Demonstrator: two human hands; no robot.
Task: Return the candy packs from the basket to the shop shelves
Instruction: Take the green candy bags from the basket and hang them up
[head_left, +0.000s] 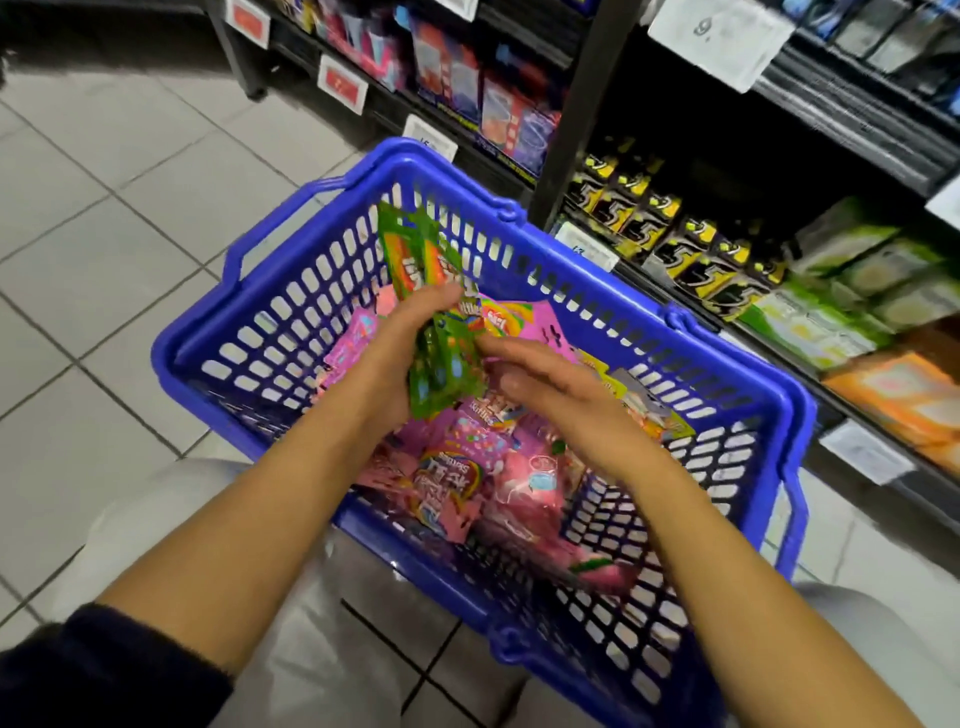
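Both bare forearms are reaching from the near edge of the view into the blue perforated plastic shopping basket, which is sitting on the grey tiled floor beside the dark shop shelves.

Toward the basket's left wall, the left hand is gripping a small stack of green glossy candy packs — thumb curled over the top, the packs standing up against the far-left wall. Just to its right, the right hand is hovering over the middle with fingers extended and relaxed, fingertips touching the green stack's edge; it is grasping nothing that I can make out.

Across the basket bottom, pink foil candy packs are lying in a loose heap, with a few yellow ones near the right wall — so most of the job is looking undone. Only sorting is happening now; nothing from this handful is reaching the shelves yet.
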